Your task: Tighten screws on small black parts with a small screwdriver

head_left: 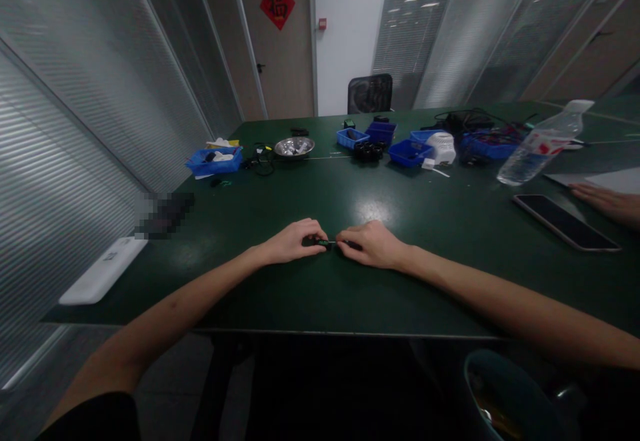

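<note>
My left hand (295,241) rests on the green table with thumb and fingers pinched round a small dark piece with a green part (323,243). Facing it, my right hand (375,244) is closed on a slim tool with a dark handle (354,245) and a thin metal shaft, which looks like a small screwdriver. The shaft points left and its tip meets the small piece or lies very close to it; the exact contact is too small to make out. Both hands are low over the table, near its front edge.
Along the back stand a blue tray (215,161), a metal bowl (295,148) with small parts, a blue bin (410,153) and tangled cables (465,121). To the right are a bottle (543,147), a phone (565,222) and another person's hand (607,202). A white case (103,271) lies left.
</note>
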{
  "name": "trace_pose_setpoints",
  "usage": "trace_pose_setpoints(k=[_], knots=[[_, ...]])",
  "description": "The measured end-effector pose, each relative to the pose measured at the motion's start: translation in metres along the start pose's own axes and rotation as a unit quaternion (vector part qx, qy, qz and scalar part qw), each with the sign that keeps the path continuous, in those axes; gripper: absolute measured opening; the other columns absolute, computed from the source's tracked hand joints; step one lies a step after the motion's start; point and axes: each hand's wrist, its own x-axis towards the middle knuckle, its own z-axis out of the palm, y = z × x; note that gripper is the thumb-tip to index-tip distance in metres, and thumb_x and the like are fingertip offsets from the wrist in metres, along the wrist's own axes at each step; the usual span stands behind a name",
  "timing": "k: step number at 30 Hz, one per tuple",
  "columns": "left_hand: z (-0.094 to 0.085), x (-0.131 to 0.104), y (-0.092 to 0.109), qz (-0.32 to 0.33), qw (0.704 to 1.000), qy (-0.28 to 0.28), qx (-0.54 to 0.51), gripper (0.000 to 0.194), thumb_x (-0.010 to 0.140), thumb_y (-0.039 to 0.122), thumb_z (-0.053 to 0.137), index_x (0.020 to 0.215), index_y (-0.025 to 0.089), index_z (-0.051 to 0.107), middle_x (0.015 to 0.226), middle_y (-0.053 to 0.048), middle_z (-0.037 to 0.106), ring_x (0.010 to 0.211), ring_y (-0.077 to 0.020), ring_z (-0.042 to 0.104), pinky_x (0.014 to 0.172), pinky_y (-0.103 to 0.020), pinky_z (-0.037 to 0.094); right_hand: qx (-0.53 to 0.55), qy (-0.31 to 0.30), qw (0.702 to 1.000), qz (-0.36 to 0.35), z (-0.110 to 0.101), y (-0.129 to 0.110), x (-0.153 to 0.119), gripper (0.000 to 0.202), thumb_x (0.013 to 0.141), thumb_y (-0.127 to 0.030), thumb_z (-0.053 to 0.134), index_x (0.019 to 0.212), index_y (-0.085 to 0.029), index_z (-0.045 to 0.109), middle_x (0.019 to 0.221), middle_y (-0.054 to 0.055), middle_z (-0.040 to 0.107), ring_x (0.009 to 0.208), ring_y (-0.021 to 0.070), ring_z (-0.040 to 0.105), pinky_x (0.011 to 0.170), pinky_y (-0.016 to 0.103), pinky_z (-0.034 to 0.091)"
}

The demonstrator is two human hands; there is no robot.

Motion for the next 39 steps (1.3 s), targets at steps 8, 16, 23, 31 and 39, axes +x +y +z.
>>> trace_pose_setpoints(k=[8,16,23,31,39], knots=[[0.006,0.004,0.003,0.004,1.0,-0.006,-0.014,0.023,0.1,0.035,0.069,0.117,0.02,0.071,0.104,-0.006,0.064,0.097,-0.0209,0.06,0.085,-0.033,0.047,-0.02,0.001,1.0,-0.021,0.002,0.0,0.0,0.032,0.109,-0.038,0.046,0.11,-0.02,0.072,0.088,0.004,0.073,0.065,0.0131,0.06,0.062,0.027,0.032],[0.008,0.005,0.005,-0.004,1.0,0.001,-0.003,0.022,0.1,0.036,0.068,0.113,0.02,0.071,0.102,-0.006,0.065,0.097,-0.021,0.06,0.084,-0.033,0.047,-0.037,0.007,0.999,-0.038,0.003,-0.003,0.001,0.034,0.11,-0.037,0.044,0.11,-0.019,0.073,0.09,0.005,0.073,0.065,0.0127,0.059,0.061,0.028,0.032],[0.006,0.005,0.007,-0.016,1.0,-0.007,-0.008,0.026,0.099,0.042,0.068,0.112,0.019,0.071,0.1,-0.006,0.064,0.092,-0.0208,0.06,0.081,-0.033,0.047,-0.04,0.011,0.999,0.005,0.001,-0.006,0.001,0.034,0.109,-0.037,0.043,0.111,-0.02,0.072,0.09,0.005,0.073,0.067,0.0142,0.061,0.061,0.029,0.033],[0.0,0.003,0.001,-0.048,0.999,0.003,-0.006,0.035,0.095,0.047,0.073,0.116,0.02,0.073,0.096,-0.004,0.063,0.087,-0.0195,0.06,0.079,-0.032,0.046,-0.04,0.035,0.996,0.067,0.002,-0.003,-0.001,0.032,0.108,-0.036,0.045,0.114,-0.021,0.073,0.093,0.005,0.076,0.07,0.0156,0.065,0.065,0.029,0.036],[-0.006,0.0,-0.002,-0.069,0.997,0.001,-0.04,0.049,0.092,0.048,0.076,0.133,0.023,0.066,0.095,-0.002,0.063,0.086,-0.0183,0.06,0.081,-0.032,0.046,-0.041,0.028,0.994,0.102,0.003,-0.001,0.001,0.031,0.107,-0.037,0.047,0.111,-0.022,0.074,0.092,0.005,0.077,0.07,0.0165,0.064,0.064,0.029,0.033]])
